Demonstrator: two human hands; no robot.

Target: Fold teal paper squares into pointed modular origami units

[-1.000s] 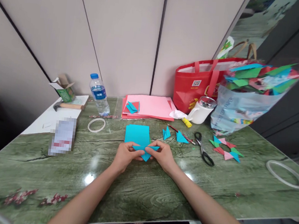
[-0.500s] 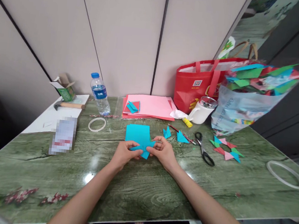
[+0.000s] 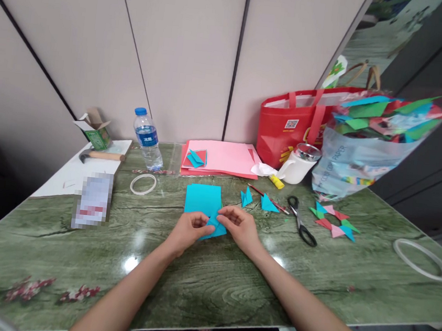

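Between my hands is a small folded piece of blue paper point(image 3: 217, 229), just in front of a stack of blue paper sheets point(image 3: 203, 197). My left hand point(image 3: 189, 230) pinches its left side between thumb and fingers. My right hand point(image 3: 240, 228) is closed on its upper right edge, fingertips curled together. The fingers cover part of the folded piece. Two folded blue paper pieces, one standing point(image 3: 246, 196) and one flatter point(image 3: 269, 203), lie beyond my right hand beside a pencil point(image 3: 256, 189).
Black-handled scissors point(image 3: 301, 220), a ring of coloured folded paper point(image 3: 336, 231) and a tape roll point(image 3: 422, 259) lie to the right. Behind stand a white mug point(image 3: 299, 166), a red bag point(image 3: 277, 132) and pink paper point(image 3: 225, 155). Leftward are a water bottle point(image 3: 147, 139) and a hammer point(image 3: 105, 156).
The folded blue paper has been turned and lies lower and flatter between my hands. My right hand has moved slightly down, and its fingers are more curled.
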